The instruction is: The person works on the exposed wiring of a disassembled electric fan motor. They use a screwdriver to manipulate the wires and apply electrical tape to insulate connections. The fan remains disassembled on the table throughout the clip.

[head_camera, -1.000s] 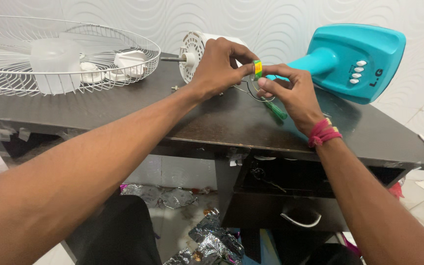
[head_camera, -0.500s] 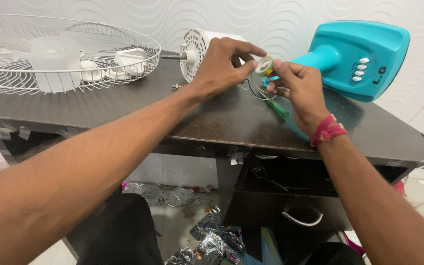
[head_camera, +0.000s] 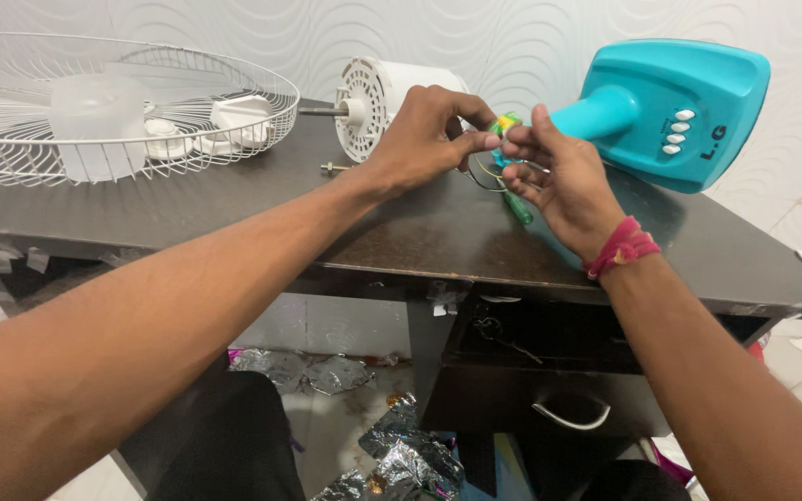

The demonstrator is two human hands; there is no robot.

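Where the dark tabletop (head_camera: 234, 199) reaches its far left end, a white wire fan guard (head_camera: 122, 102) lies flat on it, with a frosted plastic cup shape (head_camera: 95, 125) and some white plastic parts (head_camera: 234, 121) resting inside the mesh. To its right, the white fan motor (head_camera: 378, 97) lies on its side, its shaft pointing at the guard, and a small screw (head_camera: 331, 168) sits on the tabletop just in front of it. The left hand (head_camera: 420, 139) reaches over from the left, its grip pinched between thumb and forefinger on a small yellow-green connector (head_camera: 508, 122) at the end of thin wires (head_camera: 485, 174) that loop down toward the tabletop. The right hand (head_camera: 563, 181) meets it fingertip to fingertip, its grip also closed on the same connector, held just above the tabletop between the motor and the teal fan base (head_camera: 670, 107). A green screwdriver (head_camera: 517, 206) shows under the right hand's fingers; whether it is held or lying there I cannot tell. A red thread band (head_camera: 622, 247) circles the right wrist. The teal base leans at the right end, its white buttons facing the camera.
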